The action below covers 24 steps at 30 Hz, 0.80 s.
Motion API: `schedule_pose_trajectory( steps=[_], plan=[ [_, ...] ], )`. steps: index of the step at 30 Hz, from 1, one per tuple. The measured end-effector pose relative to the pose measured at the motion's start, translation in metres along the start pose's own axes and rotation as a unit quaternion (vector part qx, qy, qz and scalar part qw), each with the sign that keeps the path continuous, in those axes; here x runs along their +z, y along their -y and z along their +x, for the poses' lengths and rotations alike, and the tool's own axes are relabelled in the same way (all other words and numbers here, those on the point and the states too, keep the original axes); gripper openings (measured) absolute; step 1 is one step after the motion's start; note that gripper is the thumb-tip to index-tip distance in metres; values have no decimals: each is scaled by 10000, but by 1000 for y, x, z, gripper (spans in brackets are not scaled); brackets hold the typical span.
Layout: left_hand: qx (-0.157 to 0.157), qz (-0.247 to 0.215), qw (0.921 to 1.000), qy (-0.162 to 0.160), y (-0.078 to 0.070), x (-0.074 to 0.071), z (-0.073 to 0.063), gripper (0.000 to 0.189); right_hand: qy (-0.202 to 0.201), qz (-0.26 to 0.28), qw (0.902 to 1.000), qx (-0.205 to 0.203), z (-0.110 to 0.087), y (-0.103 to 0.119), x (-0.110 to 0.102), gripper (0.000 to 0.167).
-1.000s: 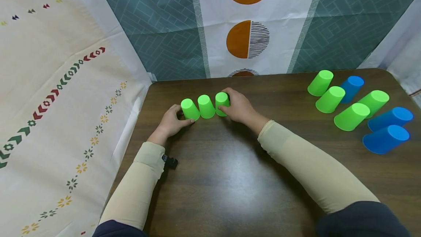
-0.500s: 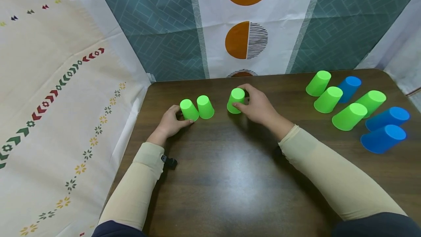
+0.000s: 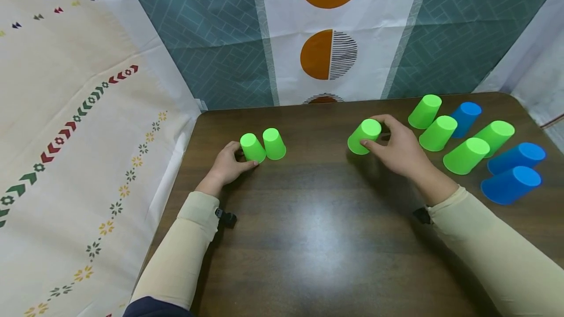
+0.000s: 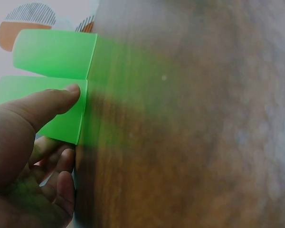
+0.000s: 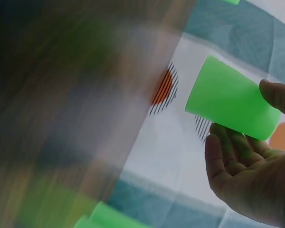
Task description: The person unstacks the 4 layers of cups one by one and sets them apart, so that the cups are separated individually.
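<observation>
Upside down at the table's back left stands a green cup (image 3: 252, 147), with my left hand (image 3: 226, 166) around it, thumb on the near side. In the left wrist view that thumb lies along the cup wall (image 4: 61, 123) close to its rim. A second green cup (image 3: 274, 145) stands upside down directly to its right. My right hand (image 3: 402, 149) grips another green cup (image 3: 363, 137) between thumb and fingers, mouth downward. The right wrist view shows this cup (image 5: 232, 97) raised off the table, against the patterned cloth.
On the right of the brown table (image 3: 282, 238), several upside-down green cups (image 3: 466, 156) stand in a group with three blue cups (image 3: 511, 185). A patterned cloth (image 3: 220, 38) hangs behind the table's back edge, and a pale cloth (image 3: 88, 136) hangs along the left.
My right hand has taken its green cup off the right end of the row of three and carried it rightward, towards the group. My left hand has stayed at its cup.
</observation>
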<state>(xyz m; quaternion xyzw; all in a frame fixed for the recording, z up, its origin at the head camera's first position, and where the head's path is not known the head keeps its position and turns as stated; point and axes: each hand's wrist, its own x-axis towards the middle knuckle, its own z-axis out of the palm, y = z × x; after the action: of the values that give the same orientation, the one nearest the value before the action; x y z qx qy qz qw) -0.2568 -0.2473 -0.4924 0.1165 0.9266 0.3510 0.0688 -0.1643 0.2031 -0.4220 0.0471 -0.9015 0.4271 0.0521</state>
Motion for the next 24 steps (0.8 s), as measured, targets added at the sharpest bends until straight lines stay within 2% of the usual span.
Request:
schedule_pose_trajectory(
  steps=[5, 12, 20, 24],
  plan=[
    [-12, 24, 10000, 0, 0, 0, 0, 55, -122, 35, 9996, 236, -20, -14, -23, 67],
    [-53, 21, 10000, -26, 2, 1, -4, 56, -540, -356, 9970, 434, -51, -29, -59, 69],
    [-55, 46, 9999, -81, 3, -1, -7, 55, -1255, -777, 9867, 679, -87, -44, -94, 67],
    [-58, 74, 9999, -60, 3, -2, -8, 55, -1694, -925, 9782, 771, -102, -52, -108, 65]
  ],
)
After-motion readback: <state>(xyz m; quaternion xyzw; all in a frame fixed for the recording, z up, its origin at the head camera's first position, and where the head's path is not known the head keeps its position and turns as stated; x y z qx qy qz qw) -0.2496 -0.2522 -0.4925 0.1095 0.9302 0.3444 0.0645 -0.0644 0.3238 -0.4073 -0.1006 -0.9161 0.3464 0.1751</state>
